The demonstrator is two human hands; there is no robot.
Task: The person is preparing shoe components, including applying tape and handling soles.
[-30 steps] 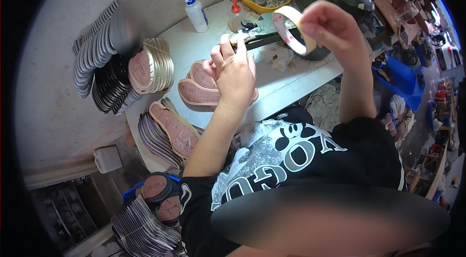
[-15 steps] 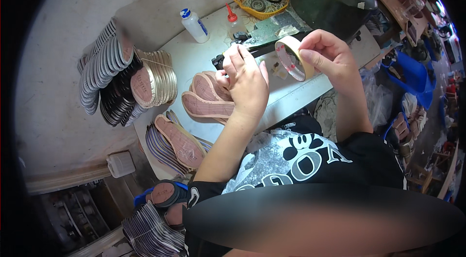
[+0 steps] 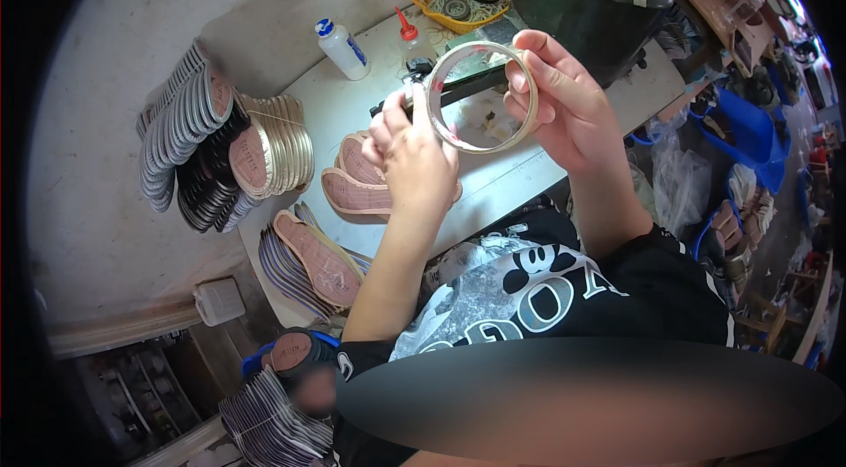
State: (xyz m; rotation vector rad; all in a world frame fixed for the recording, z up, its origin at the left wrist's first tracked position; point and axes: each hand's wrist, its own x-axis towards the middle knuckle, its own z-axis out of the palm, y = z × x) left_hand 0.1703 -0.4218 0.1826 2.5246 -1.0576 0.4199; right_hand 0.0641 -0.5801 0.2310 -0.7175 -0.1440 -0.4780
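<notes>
My right hand (image 3: pixel 562 95) grips a roll of tape (image 3: pixel 434 107) by its right edge, fingers and thumb pinching the rim. Cream-coloured and nearly used down, the ring faces up with its open middle showing the table beyond. Close against the roll's left edge is my left hand (image 3: pixel 414 150), its fingers curled; whatever lies in them is hidden. Below and left of that hand, several brown insoles (image 3: pixel 352 191) with tan edges lie on the white table (image 3: pixel 493 189), partly covered by the hand. A black machine part (image 3: pixel 419 70) shows just behind my left fingers.
Bundled insoles, silver (image 3: pixel 176 128) and gold (image 3: pixel 286 145), stand by the wall. Another insole stack (image 3: pixel 319 260) lies at the table's near left. Farther back are a white bottle (image 3: pixel 344 48), a red-tipped bottle (image 3: pixel 410 40), a yellow basket (image 3: pixel 441 16) with scissors, and a dark green machine (image 3: pixel 582 0).
The roll has moved left and turned so its round opening faces me. My right hand has followed it, and my left hand has shifted down and left, now close beside the roll.
</notes>
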